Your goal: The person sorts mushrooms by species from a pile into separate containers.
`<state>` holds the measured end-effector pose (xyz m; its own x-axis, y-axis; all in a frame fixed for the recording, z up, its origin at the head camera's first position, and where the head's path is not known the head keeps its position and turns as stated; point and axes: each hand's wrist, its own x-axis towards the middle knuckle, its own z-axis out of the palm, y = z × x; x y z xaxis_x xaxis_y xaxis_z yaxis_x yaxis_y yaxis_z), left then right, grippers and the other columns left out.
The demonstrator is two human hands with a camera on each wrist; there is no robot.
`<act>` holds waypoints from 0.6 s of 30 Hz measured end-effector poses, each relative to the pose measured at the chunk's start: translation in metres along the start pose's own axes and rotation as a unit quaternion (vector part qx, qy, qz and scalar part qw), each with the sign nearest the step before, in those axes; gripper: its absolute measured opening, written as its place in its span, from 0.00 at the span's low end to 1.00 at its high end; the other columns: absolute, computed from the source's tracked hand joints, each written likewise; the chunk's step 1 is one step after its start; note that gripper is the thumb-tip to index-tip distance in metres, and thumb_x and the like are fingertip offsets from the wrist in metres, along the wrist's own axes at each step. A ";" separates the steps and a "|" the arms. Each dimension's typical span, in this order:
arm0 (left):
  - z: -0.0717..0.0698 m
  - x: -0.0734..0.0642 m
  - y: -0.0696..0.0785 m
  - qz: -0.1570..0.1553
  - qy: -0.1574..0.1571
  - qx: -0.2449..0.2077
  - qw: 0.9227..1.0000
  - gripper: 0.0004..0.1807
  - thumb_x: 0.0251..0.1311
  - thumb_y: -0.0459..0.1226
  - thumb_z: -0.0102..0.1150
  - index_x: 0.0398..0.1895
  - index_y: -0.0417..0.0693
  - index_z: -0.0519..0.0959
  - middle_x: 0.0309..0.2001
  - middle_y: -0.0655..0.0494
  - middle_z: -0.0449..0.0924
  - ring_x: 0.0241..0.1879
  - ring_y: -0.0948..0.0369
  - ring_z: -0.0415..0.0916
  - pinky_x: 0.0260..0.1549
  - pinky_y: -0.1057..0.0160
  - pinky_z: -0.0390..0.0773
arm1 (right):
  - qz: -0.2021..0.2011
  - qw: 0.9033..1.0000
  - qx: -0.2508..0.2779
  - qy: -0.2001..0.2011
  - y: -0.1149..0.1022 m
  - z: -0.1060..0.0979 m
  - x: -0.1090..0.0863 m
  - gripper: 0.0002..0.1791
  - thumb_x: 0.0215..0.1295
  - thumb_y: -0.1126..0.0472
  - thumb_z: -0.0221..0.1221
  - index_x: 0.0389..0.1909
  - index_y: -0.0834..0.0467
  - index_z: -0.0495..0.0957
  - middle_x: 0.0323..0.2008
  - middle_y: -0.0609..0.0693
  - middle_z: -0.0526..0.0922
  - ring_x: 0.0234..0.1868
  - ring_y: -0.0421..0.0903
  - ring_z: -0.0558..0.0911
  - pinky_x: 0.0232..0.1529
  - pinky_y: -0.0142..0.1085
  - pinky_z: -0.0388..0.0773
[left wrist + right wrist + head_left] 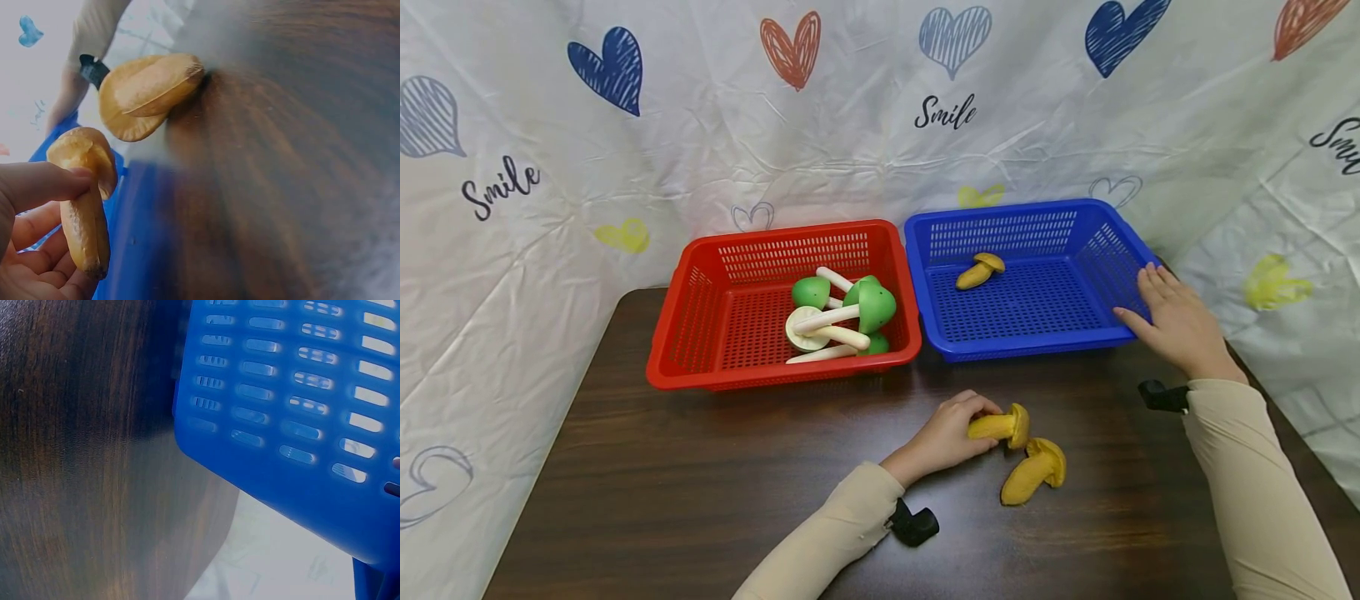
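Note:
My left hand (pixel 946 435) pinches a yellow toy mushroom (pixel 1019 427) by its stem, cap pointing right. In the left wrist view the thumb lies across this mushroom (pixel 86 231) just under its cap. A second yellow mushroom (pixel 1024 482) lies on the table just beside it, nearer the front. At the right end of the blue basket (pixel 1037 343), my right hand (pixel 1182 321) rests on the rim with fingers extended. One more yellow mushroom (pixel 976 273) is inside that basket. The right wrist view shows mostly the basket's slotted wall (pixel 250 467), with the hand almost out of frame.
To the left of the blue basket stands a red basket (pixel 692 379) with several green-capped, white-stemmed mushrooms (pixel 811 292) heaped at its right side. Both sit at the back of the dark wooden table (pixel 700 483), against a white cloth (pixel 850 142) printed with hearts.

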<state>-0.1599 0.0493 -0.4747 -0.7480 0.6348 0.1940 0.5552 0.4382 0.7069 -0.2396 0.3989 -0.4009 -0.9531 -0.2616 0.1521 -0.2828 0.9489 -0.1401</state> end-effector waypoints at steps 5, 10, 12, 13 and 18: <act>-0.004 0.002 0.001 0.005 0.013 -0.007 1.000 0.18 0.51 0.36 0.69 0.47 0.46 0.79 0.42 0.57 0.77 0.40 0.69 0.73 0.40 0.79 0.69 | 0.002 1.000 0.002 -0.003 0.000 0.000 -0.001 0.41 0.72 0.45 0.43 0.66 0.80 0.49 0.65 0.78 0.50 0.71 0.65 0.44 0.70 0.51 0.37; -0.010 0.004 0.002 0.003 0.019 -0.023 1.000 0.18 0.51 0.35 0.69 0.47 0.45 0.79 0.42 0.56 0.77 0.40 0.68 0.73 0.40 0.79 0.70 | 0.003 1.000 0.002 -0.003 0.000 0.000 -0.001 0.42 0.72 0.45 0.43 0.66 0.80 0.48 0.65 0.78 0.50 0.71 0.65 0.44 0.70 0.51 0.38; -0.012 0.004 0.002 0.002 0.022 -0.034 0.999 0.18 0.51 0.34 0.69 0.47 0.45 0.79 0.42 0.55 0.77 0.39 0.68 0.73 0.40 0.78 0.71 | 0.004 1.000 0.002 -0.004 0.000 0.000 -0.001 0.42 0.72 0.45 0.43 0.66 0.79 0.48 0.65 0.78 0.50 0.71 0.65 0.44 0.70 0.51 0.38; -0.013 0.005 0.003 0.001 0.023 -0.039 0.999 0.18 0.51 0.34 0.69 0.46 0.44 0.79 0.42 0.55 0.77 0.39 0.68 0.73 0.40 0.77 0.71 | 0.004 1.000 0.002 -0.005 0.001 0.000 -0.001 0.42 0.72 0.45 0.43 0.66 0.79 0.48 0.65 0.78 0.49 0.71 0.65 0.44 0.70 0.51 0.38; -0.018 0.005 0.005 0.002 0.032 -0.048 0.998 0.18 0.50 0.33 0.69 0.47 0.44 0.79 0.42 0.54 0.77 0.40 0.67 0.73 0.40 0.76 0.72 | 0.003 1.000 0.002 -0.005 0.000 0.000 -0.001 0.42 0.72 0.45 0.43 0.66 0.79 0.48 0.65 0.78 0.50 0.71 0.65 0.44 0.70 0.51 0.37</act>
<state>-0.1674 0.0436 -0.4576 -0.7693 0.5933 0.2371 0.5231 0.3716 0.7670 -0.2390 0.3995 -0.4012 -0.9555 -0.2586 0.1417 -0.2784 0.9496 -0.1444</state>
